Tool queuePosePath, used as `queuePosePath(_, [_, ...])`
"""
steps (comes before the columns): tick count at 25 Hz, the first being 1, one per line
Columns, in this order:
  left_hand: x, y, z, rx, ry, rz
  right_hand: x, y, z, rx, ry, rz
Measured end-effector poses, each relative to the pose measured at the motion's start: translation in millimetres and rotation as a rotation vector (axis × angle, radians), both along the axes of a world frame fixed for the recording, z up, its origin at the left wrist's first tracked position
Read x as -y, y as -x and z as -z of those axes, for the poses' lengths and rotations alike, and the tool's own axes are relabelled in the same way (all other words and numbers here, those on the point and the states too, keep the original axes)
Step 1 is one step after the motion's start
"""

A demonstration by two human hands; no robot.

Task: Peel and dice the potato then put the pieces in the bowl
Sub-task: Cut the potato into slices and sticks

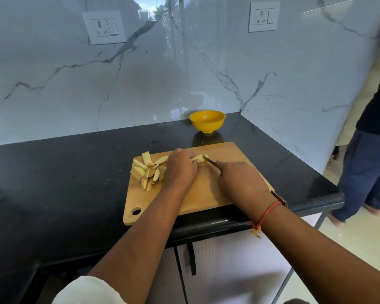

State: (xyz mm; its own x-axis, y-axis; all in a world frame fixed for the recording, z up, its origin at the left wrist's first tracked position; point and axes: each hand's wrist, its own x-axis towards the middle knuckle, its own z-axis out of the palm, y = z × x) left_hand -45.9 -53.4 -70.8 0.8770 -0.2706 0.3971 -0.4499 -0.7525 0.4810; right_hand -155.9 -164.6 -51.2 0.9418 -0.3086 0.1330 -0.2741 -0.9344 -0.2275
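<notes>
**Dicing on the board, bowl looks empty**

Head cam: our left hand point(181, 170) has its grip curled down on a potato piece point(196, 158) at the far side of the cutting board point(206, 194). Our right hand point(239, 178) has its grip wrapped round the knife point(211, 161), blade tip touching that piece. Sliced wedges point(148, 172) sit piled left of the hand. The yellow bowl point(207, 123) stands just behind the board on the tabletop point(75, 172). We'd tuck the fingertips back and cut straight down in even steps
</notes>
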Motion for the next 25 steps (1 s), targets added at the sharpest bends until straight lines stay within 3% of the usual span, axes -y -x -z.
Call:
queuePosePath(19, [0.2,2.8,-0.6,-0.023,-0.022,-0.061,2.0,19.3,2.0,-0.031,0.113,-0.098])
queuePosePath(25, [3.8,6.3,-3.6,-0.008,-0.037,0.036,15.1,8.4,-4.9,-0.091,0.076,0.004])
